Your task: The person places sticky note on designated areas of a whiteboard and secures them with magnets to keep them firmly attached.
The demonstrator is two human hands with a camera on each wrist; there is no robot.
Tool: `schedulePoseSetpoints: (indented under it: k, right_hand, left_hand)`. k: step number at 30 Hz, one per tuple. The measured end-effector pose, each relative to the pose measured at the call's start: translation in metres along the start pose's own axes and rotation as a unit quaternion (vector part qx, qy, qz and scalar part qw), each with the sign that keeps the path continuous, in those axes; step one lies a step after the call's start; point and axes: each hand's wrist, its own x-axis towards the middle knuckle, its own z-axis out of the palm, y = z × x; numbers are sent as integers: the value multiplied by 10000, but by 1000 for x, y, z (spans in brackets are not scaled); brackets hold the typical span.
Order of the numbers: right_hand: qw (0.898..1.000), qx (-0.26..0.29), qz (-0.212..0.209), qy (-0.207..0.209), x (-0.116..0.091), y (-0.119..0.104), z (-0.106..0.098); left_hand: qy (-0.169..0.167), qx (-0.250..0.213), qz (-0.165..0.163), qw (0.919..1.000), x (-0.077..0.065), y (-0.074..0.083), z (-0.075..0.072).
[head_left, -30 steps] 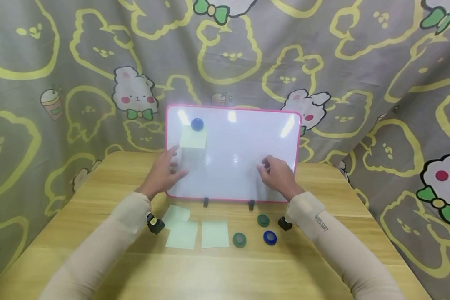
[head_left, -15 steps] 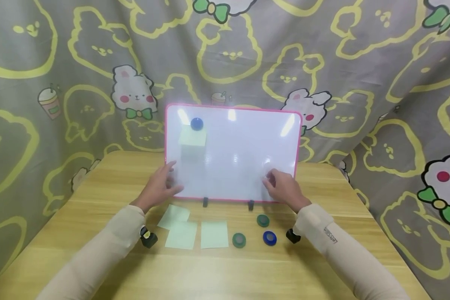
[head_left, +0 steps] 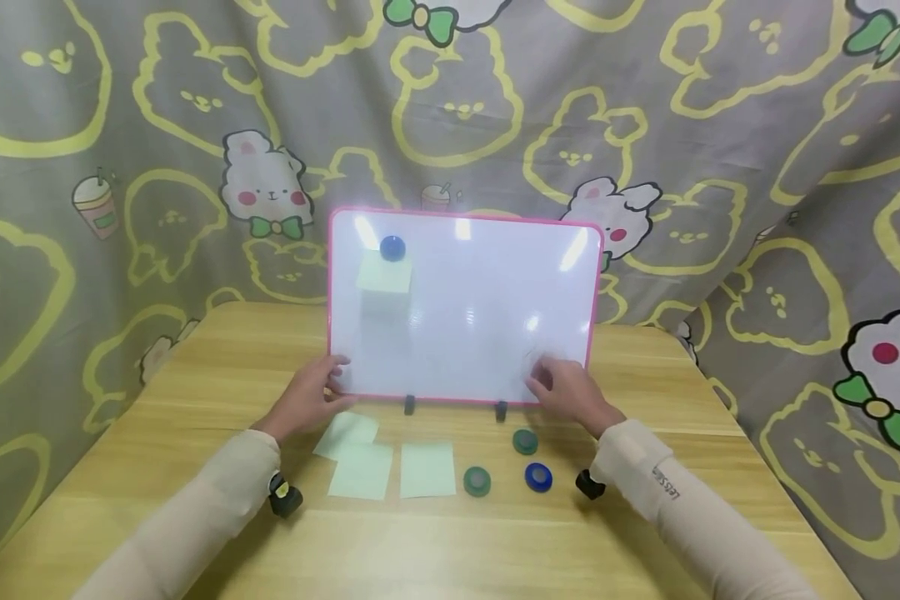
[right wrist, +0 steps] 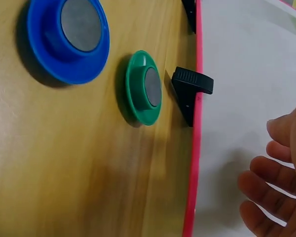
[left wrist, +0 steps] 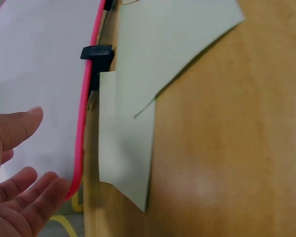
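My left hand (head_left: 307, 400) hovers by the lower left corner of a pink-edged whiteboard (head_left: 465, 333), its fingers relaxed and holding nothing. In the left wrist view the fingertips lie close to the board's corner; whether they touch it I cannot tell. At the lower right part of the board is my right hand (head_left: 570, 392), fingers loosely bent; the right wrist view shows nothing between them. A pale green paper note (head_left: 385, 277) hangs at the board's upper left under a round blue magnet (head_left: 392, 247).
Three pale green notes (head_left: 427, 469) lie on the wooden table (head_left: 435, 550), two overlapping. Right of them are two green magnets (head_left: 477, 481) and a blue magnet (head_left: 538, 477), grey discs upward. Black clips (head_left: 409, 405) support the board. A patterned curtain (head_left: 457, 108) hangs behind.
Both hands have moved down along the board toward its lower corners, the left hand also slightly outward. The note and magnet on the board and the things on the table stay put.
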Motion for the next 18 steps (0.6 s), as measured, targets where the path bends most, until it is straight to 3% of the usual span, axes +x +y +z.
schedulePoseSetpoints:
  k: [7,12,18]
  right_hand:
    - [9997,133,-115,-142,-7,3,8]
    - [9984,293,67,-481,-13,4,12]
    - [9955,466,84,-818,-18,4,17]
  left_hand:
    - [-387,68,-57,9992,-10,-5,4]
    - [-744,221,-141,9969,-13,-5,5]
    - [-864,399,-73,9954,-15,-4,5]
